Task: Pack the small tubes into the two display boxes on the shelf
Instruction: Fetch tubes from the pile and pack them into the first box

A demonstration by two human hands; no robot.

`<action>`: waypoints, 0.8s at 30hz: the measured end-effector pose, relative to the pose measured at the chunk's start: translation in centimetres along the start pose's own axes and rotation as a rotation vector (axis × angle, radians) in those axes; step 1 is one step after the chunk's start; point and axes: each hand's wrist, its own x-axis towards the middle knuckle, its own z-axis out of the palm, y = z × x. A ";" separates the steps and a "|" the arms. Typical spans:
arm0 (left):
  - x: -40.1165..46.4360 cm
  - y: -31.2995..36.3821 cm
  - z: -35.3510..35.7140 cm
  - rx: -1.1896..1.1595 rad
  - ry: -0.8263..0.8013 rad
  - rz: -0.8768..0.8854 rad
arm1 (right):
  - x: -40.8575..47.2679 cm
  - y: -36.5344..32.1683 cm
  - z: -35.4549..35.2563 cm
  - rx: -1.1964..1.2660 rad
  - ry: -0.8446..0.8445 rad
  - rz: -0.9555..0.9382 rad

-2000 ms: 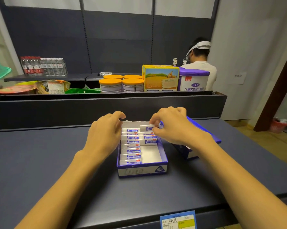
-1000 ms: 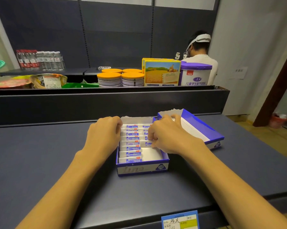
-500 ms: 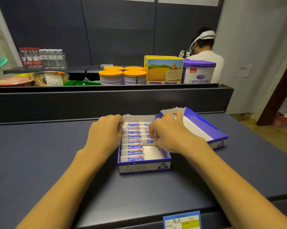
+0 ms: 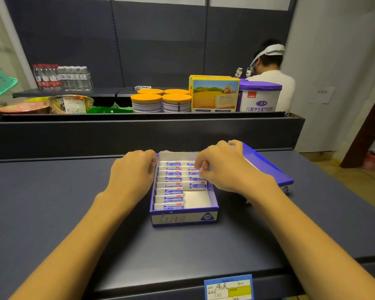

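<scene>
Our left hand (image 4: 132,172) rests with curled fingers against the left wall of the near box (image 4: 183,215), holding nothing that we can see; we judge it is there to steady the box so it does not slide on the shelf (image 4: 52,202) while the other hand works. Inside, the tubes (image 4: 170,192) lie flat and crosswise in two columns, labels up, so they stack tight and read from the front. The left column runs from the back wall almost to the front wall. The right column reaches only partway, leaving a bare white floor toward the front, so we reckon this box is well along but not full. Our right hand (image 4: 227,169) comes over the back of the right column, its thumb and fingers curled down onto the tubes there; they seem to pinch or nudge one tube into line, though the fingertips are partly hidden and we cannot tell for sure that a tube is gripped. Behind and to the right of that hand sits the second box (image 4: 266,167), angled away and touching or just beside the first, its inside mostly hidden by the hand, so we cannot say how many tubes it holds. It sits close, we think, to keep the reach short. At the shelf's front edge a price tag (image 4: 227,287) faces us.
</scene>
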 end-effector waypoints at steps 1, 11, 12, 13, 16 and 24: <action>-0.1 0.0 -0.1 0.008 -0.002 -0.011 | 0.1 0.1 -0.3 0.013 0.038 -0.006; -2.2 -0.5 -1.7 0.103 -0.013 -0.126 | 1.8 -2.6 -0.7 0.104 0.156 -0.156; -2.6 -0.8 -1.9 0.109 -0.005 -0.140 | 1.9 -3.3 -0.7 0.105 0.157 -0.183; -3.0 -1.2 -2.2 0.112 -0.001 -0.152 | 2.0 -4.0 -0.8 0.108 0.160 -0.207; -4.6 -2.6 -3.3 0.105 0.009 -0.180 | 1.8 -6.8 -0.9 0.131 0.169 -0.255; -10.2 -11.0 -7.6 0.110 0.038 -0.222 | 1.5 -17.8 0.2 0.142 0.202 -0.299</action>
